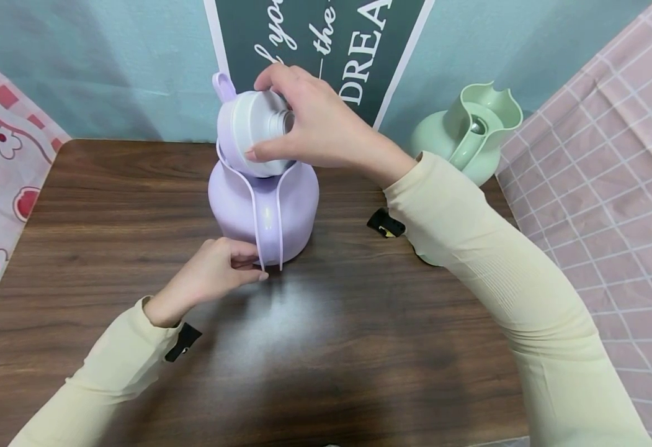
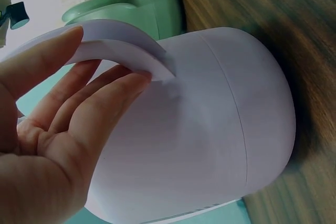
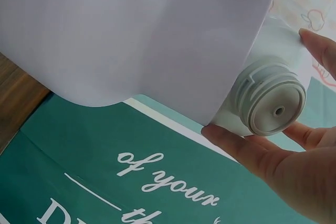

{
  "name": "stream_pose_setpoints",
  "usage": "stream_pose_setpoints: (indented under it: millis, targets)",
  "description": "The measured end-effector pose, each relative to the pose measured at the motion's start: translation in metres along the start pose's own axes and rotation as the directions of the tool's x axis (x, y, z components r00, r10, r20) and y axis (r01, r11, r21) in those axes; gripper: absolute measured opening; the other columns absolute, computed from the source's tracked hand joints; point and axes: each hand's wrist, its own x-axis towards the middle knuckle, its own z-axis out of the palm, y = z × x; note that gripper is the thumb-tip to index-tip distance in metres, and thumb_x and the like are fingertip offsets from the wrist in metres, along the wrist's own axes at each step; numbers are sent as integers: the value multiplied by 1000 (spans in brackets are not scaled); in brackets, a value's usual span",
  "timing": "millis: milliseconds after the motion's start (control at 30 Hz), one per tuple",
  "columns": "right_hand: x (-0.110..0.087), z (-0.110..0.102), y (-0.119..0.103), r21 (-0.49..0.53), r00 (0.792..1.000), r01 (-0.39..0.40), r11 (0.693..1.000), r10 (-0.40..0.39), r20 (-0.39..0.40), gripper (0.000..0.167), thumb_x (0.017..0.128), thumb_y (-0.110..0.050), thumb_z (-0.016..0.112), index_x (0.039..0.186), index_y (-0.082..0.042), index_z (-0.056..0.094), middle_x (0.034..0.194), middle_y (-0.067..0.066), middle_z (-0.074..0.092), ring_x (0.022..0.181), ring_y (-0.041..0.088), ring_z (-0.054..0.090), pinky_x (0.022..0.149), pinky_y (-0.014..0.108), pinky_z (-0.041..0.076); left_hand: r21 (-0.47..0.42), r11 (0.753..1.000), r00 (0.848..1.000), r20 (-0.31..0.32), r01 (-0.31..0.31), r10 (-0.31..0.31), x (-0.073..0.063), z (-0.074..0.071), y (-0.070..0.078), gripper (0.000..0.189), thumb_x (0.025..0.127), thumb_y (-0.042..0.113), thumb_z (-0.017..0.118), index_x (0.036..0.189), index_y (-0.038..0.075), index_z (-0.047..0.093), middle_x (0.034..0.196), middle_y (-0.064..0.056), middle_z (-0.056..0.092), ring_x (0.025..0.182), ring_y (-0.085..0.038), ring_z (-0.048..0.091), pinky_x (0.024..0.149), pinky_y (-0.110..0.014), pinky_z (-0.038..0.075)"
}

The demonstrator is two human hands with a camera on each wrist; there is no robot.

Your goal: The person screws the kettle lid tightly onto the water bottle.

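Observation:
A lilac thermos jug (image 1: 298, 205) stands upright on the brown table, its handle (image 1: 268, 217) facing me. My left hand (image 1: 214, 270) pinches the lower part of that handle between thumb and fingers; the left wrist view shows the handle (image 2: 126, 56) up close. Above the jug's mouth, my right hand (image 1: 309, 118) grips a white lid (image 1: 253, 118) with thumb and fingers spread around its sides. The lid is tilted sideways, and its threaded neck (image 3: 273, 98) points toward my right palm. Where the lid meets the jug's collar is partly hidden.
A pale green jug (image 1: 437, 133) stands at the back right, partly covered by my right sleeve (image 1: 471, 230). A dark green poster (image 1: 326, 37) with white lettering hangs behind. Pink checked cloth (image 1: 599, 186) borders the right side, flowered cloth (image 1: 2, 167) the left.

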Motion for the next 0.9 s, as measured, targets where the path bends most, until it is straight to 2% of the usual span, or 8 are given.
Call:
stream_pose_setpoints:
  millis: [133,333,533,767,900]
  targets:
    - [0,1,1,16,1000,14,1000,-14,-1,62,73,-38,72,121,-9,47,113,0,49,103,12,41,86,24,32,-20,1000,1000,4,13,-13,-1,0,0,6,75,10,73,79,13,70,83,0,70,72,-6,59,65,-30,47]
    - [1,1,2,19,999,29,999,-29,13,62,73,-37,72,119,-7,45,112,2,47,102,13,41,86,24,33,-24,1000,1000,2,8,-8,-1,0,-1,6,76,10,73,80,13,70,84,2,70,75,-6,60,67,-30,47]
    - [2,-3,-2,4,997,-10,1000,10,74,62,74,-34,71,120,-8,38,112,2,44,101,11,41,85,22,34,-29,1000,1000,-3,2,-2,-1,1,-2,8,76,10,72,83,13,71,86,1,70,78,-8,62,69,-31,48]
    - [2,-5,-5,-11,992,-34,999,35,120,63,76,-32,70,121,-8,34,114,3,42,103,12,41,87,22,33,-40,999,1000,-5,-1,1,-1,2,-3,12,76,9,72,88,11,71,89,-2,70,83,-16,64,71,-33,49]
    - [2,-7,-6,-44,986,-59,997,65,155,68,76,-35,69,128,-9,33,122,4,39,107,13,40,89,22,32,-32,999,1000,-9,-11,11,-1,2,-3,10,76,9,72,86,12,71,88,1,70,80,-12,63,69,-31,48]
